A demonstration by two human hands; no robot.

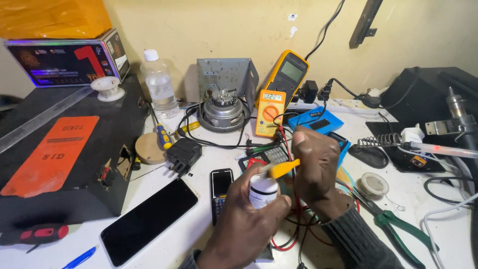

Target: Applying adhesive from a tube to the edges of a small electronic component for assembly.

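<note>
1. My left hand is closed around a small white bottle and holds it upright over the middle of the desk, in front of me.
2. My right hand is closed on a thin yellow tool. It looks like a small brush or applicator, but I cannot tell exactly. Its tip stands just at the top of the bottle.
3. I judge the bottle is light and stiff, with a smooth side that can slip. The best hold is around its body, as the left hand does now, leaving the mouth free.
4. I judge the yellow tool is very light and a little flexible, so a pinch near its back end is enough.
5. Under the hands lie red and black wires, so the bottle can spill on them if it tilts.
6. Near the left hand a small dark phone lies flat, and a bigger black phone lies further left.
7. Behind the hands stands an orange meter, and a yellow meter leans on the wall.
8. Green pliers lie on the right, well apart from the bottle.
</note>
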